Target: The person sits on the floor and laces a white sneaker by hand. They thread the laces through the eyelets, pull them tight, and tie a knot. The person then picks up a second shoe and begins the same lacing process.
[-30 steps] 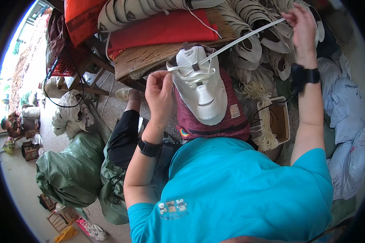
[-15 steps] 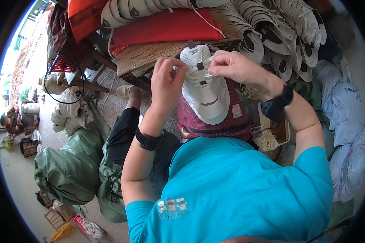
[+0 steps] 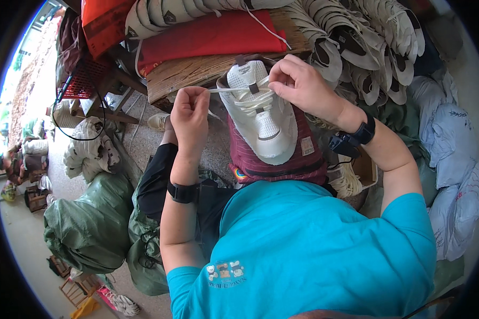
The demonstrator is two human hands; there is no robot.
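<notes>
Pinching flat white lacing (image 3: 220, 90) in each grip, left hand (image 3: 192, 108) and right hand (image 3: 305, 89) flank a white mesh-topped shoe (image 3: 277, 144).

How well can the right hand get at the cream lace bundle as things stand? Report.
Probably yes: nothing covers the lower end of the cream lace bundle, though the right hand appears to be pinching the white shoelace and would likely have to let go first.

A turquoise short-sleeved T-shirt (image 3: 324, 244) is worn with 2 black wristbands (image 3: 183, 193).
</notes>
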